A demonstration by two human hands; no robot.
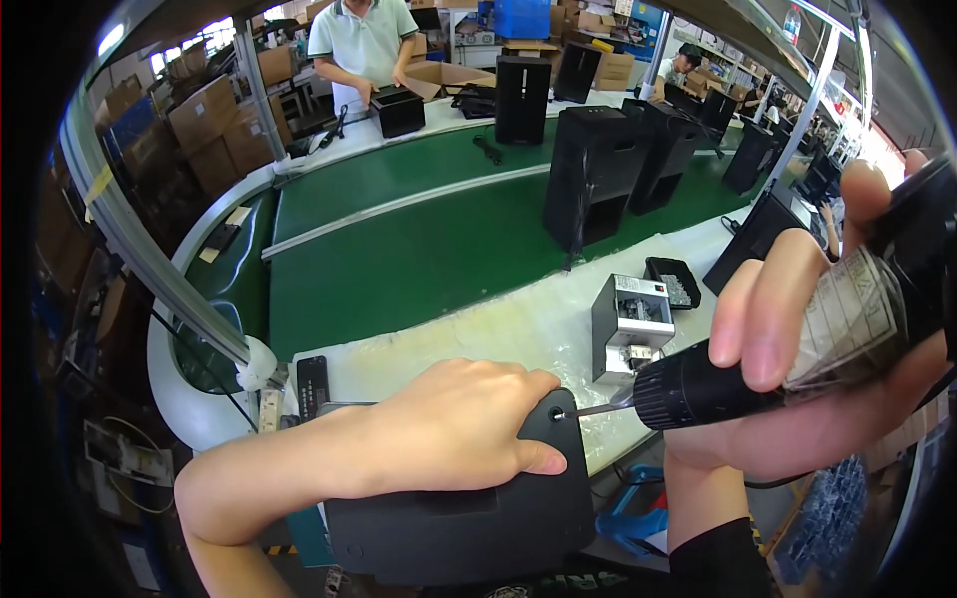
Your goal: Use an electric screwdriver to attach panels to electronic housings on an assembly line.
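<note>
A black plastic housing with rounded corners lies close to me at the lower middle. My left hand rests across its top, fingers bent over the far edge and thumb on the face, gripping it. In my right hand is a black electric screwdriver, tilted nearly level, with fingers wrapped round its labelled body. Its thin bit reaches to a screw hole at the housing's upper right corner. Whether a screw sits in that hole is too small to tell.
A screw feeder and a black tray of small screws stand beyond the screwdriver. Tall black housings stand on the green conveyor. A black remote lies left. Across the belt, a person handles a black box.
</note>
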